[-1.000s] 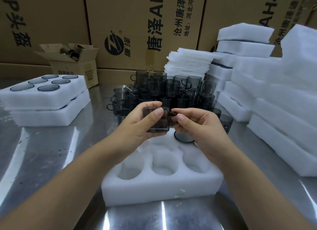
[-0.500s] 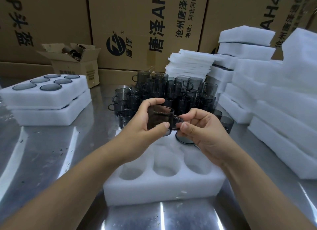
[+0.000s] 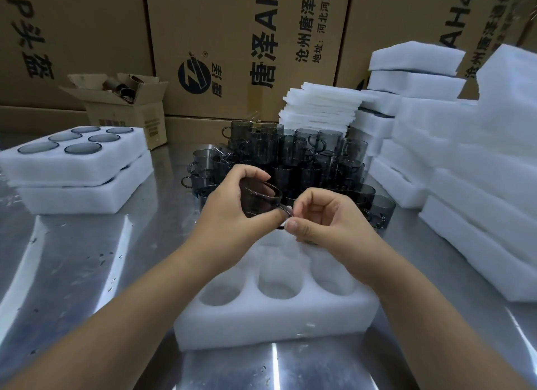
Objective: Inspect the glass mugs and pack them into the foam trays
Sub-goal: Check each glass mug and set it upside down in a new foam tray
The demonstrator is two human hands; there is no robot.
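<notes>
Steel worktop (image 3: 72, 273), walled behind by printed cartons (image 3: 232, 41); foam stacks (image 3: 479, 186) crowd its right edge, filled trays (image 3: 78, 163) its left, bare metal showing front-left; left hand (image 3: 229, 215) grips a tilted glass mug (image 3: 258, 198) above the open foam tray (image 3: 276, 323); right hand (image 3: 328, 218) pinches its handle.

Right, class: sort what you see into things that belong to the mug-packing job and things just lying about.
Belongs: held mug, left hand, right hand, open foam tray, mug pile, filled trays.
Lying about: small open carton, big printed boxes.
</notes>
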